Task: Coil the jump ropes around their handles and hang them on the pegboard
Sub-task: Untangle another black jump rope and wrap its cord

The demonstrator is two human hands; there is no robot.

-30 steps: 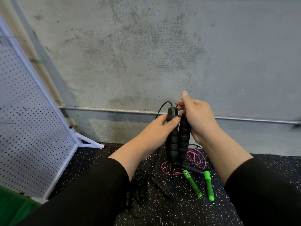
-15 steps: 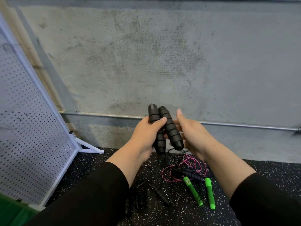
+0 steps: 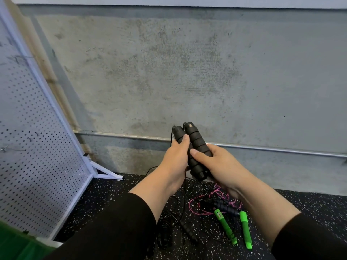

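Two black handles [image 3: 195,152] pressed side by side, tilted slightly, now lower than a second ago, thin cord trailing down to the floor. Far left: white pegboard [image 3: 37,147], leaning, nothing seen hung yet. Left hand [image 3: 174,164] wrapped round the nearer handle; right hand [image 3: 217,166] curled round the other, thumb across. Lower right on the speckled mat [image 3: 309,203]: pink rope [image 3: 202,199], green handles [image 3: 244,231], uncoiled. Paired handles likely ready for winding.
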